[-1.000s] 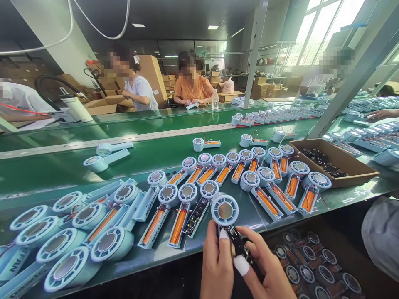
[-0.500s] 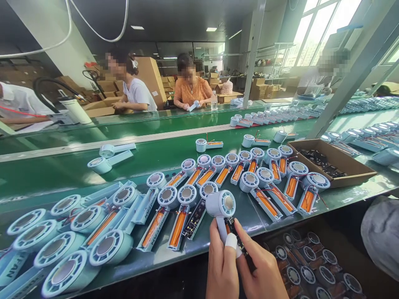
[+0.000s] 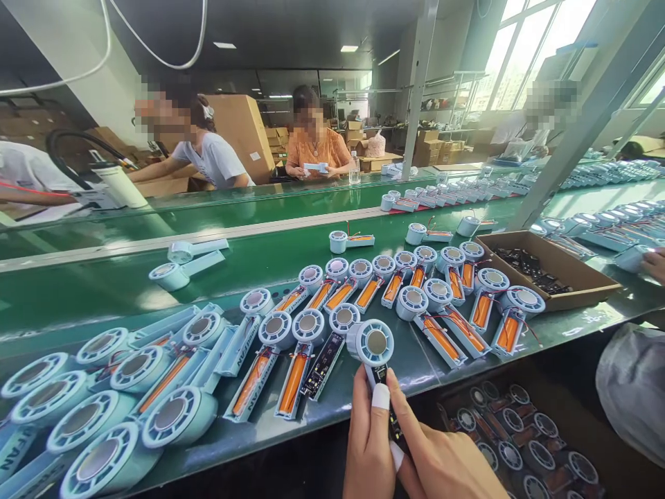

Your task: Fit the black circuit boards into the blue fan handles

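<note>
Near the bench's front edge, a light blue handheld fan (image 3: 375, 342) is held up, its round head facing me. My left hand (image 3: 366, 436) is closed round the fan's handle, with a white cover on one fingertip. Fingers of my right hand (image 3: 433, 443) press on the black circuit board (image 3: 395, 423) lying along the handle. Just left, another fan holds a black board (image 3: 323, 367). Fans with orange batteries (image 3: 252, 388) lie in rows on both sides, many with thin red wires.
A cardboard box (image 3: 561, 299) of black boards stands at right. Below the bench edge is a container of fans (image 3: 512, 454). More fans rest on the green belt (image 3: 260, 256). People work across it; a hand (image 3: 654, 263) shows at far right.
The held fan has turned to face me more squarely. My right hand has shifted lower along the board. Across the belt, a person leans left with an arm stretched out; a hand has appeared at far right.
</note>
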`<state>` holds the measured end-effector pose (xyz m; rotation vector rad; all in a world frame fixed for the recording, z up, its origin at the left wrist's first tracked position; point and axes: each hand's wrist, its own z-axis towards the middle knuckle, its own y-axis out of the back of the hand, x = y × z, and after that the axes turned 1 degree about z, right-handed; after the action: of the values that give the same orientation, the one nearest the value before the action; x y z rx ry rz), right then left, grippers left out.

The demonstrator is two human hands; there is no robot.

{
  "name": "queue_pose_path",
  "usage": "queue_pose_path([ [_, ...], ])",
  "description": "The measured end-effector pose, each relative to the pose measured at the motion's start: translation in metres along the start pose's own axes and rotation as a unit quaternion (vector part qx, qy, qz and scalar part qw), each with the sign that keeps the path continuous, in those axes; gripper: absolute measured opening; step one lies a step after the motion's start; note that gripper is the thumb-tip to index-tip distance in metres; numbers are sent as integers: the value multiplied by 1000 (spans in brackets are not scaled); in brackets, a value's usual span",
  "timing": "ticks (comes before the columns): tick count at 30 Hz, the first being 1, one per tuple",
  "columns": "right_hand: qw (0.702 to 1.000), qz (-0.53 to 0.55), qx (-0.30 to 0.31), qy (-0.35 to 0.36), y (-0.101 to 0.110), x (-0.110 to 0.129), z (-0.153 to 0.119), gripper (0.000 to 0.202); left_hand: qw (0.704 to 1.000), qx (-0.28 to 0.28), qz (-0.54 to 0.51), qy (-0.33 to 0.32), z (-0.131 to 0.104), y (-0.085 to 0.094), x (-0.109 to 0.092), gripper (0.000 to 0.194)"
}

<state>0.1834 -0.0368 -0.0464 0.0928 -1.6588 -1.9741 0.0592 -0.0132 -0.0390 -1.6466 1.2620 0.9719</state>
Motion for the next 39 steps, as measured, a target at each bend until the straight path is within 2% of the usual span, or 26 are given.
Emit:
queue_pose_path([
  [3,1000,-19,5,-1,2,-1,0,102,999,41,-19,12,4,2,2,59],
  [6,1000,-27,-2,-15,4,0,2,97,998,55,-41,17,7,2,3,56],
  [11,996,50,-71,-20,-5,10,7,101,990,101,-91,41,13,2,-1,54],
  [14,988,84,-110,-68,-12,10,7,93,994,99,-13,53,14,5,-14,49],
  [16,986,81,-120,-88,-12,5,8,88,988,113,108,2,13,11,-26,41],
  [18,987,48,-123,-95,-9,-2,12,85,957,122,243,-105,14,21,-38,32],
  [19,988,22,-123,-94,-6,-5,15,83,936,95,294,-169,15,26,-43,30],
  [20,989,-6,-122,-89,-3,-9,19,82,910,37,335,-241,17,32,-47,28],
  [21,989,-32,-117,-82,0,-12,23,81,875,-45,368,-312,21,39,-49,28],
  [22,990,-53,-109,-71,3,-14,27,80,834,-103,405,-360,24,45,-49,29],
  [23,991,-70,-99,-61,5,-16,30,80,794,-140,444,-392,28,50,-48,29],
  [25,991,-95,-82,-43,7,-19,35,81,726,-165,521,-417,33,59,-41,31],
  [27,991,-109,-76,-30,7,-22,37,82,681,-164,572,-426,36,63,-33,33],
  [28,991,-108,-76,-23,6,-24,37,81,670,-160,584,-430,37,64,-29,34],
  [30,993,-84,-83,-13,4,-27,35,78,672,-151,578,-438,37,64,-21,34],
  [34,991,-8,-129,-30,-7,-32,30,66,742,-123,497,-432,35,59,-10,32],
  [36,986,19,-162,-39,-14,-33,27,55,765,-114,464,-431,36,59,-4,35],
  [39,979,35,-200,-31,-23,-35,24,41,755,-124,453,-458,40,61,4,36],
])
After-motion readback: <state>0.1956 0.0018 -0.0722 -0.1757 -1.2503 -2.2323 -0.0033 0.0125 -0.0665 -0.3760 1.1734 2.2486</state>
